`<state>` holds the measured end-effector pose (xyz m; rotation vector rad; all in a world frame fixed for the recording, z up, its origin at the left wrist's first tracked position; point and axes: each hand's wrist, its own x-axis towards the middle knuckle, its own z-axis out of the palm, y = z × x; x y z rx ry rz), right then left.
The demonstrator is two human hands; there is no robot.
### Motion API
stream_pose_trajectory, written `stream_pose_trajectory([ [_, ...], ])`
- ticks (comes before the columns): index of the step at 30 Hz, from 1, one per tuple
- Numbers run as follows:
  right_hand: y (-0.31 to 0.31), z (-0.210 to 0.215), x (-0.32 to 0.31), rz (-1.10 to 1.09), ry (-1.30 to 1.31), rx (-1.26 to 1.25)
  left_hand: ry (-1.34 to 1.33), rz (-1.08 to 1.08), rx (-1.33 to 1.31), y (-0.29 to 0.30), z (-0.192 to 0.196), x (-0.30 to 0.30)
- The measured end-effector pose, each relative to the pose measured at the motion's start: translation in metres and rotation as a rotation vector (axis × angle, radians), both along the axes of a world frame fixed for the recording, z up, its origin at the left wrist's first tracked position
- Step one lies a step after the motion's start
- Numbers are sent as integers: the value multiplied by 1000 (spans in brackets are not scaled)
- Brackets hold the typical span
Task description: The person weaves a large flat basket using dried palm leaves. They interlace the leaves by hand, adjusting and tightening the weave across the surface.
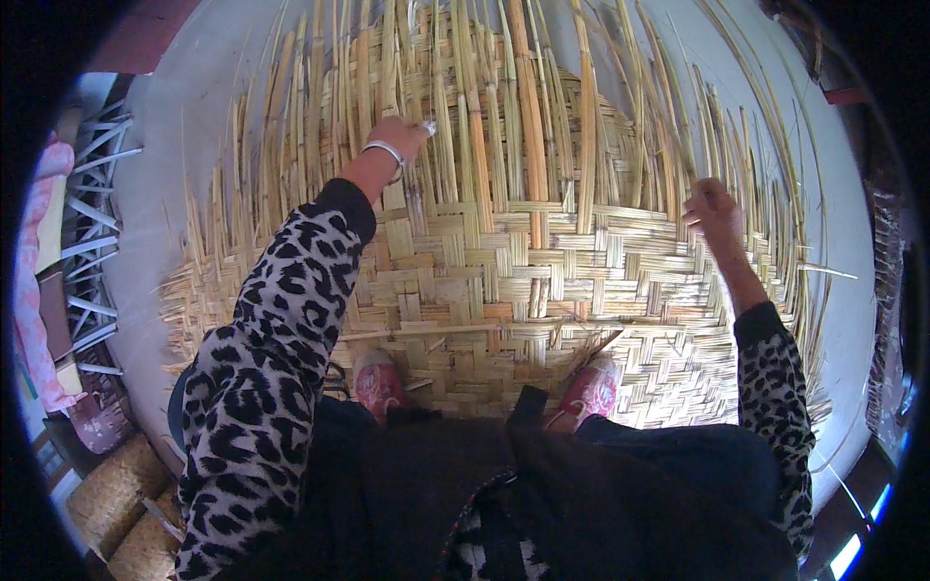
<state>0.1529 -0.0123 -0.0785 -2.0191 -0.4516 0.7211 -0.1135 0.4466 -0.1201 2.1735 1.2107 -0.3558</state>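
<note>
A large half-woven mat (465, 257) of split cane or bamboo lies before me, tightly plaited near my feet. Loose upright strips (480, 136) fan out from its far side. Over the strips at the left, my left hand (399, 143) is closed, with something small and white at its fingertips; what it grips, if anything, is hidden. My right hand (715, 215) is pinched at the lower end of a long thin strip (678, 116) at the right side of the weave. A bracelet circles my left wrist.
My red shoes (380, 382) stand on the mat's near part. A loose strip (426, 330) lies across the weave. Pale floor (208, 97) surrounds the mat. At the left are a white metal rack (92, 228), pink cloth (44, 223) and woven baskets (116, 489).
</note>
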Motion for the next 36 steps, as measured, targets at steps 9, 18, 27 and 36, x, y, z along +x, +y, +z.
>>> stream_pose_trajectory([
  [9, -13, 67, 78, -428, -190, 229, -202, 164, -479, -14, 34, -3],
  [18, 102, 15, -31, 118, 179, 95, -498, 308, -528, -25, 38, -4],
  [27, 176, 13, -47, 404, -195, -147, -819, 248, -1330, -11, 55, -5],
  [36, 187, -5, -36, 406, -90, -180, -559, -35, -1477, -12, 47, 24],
])
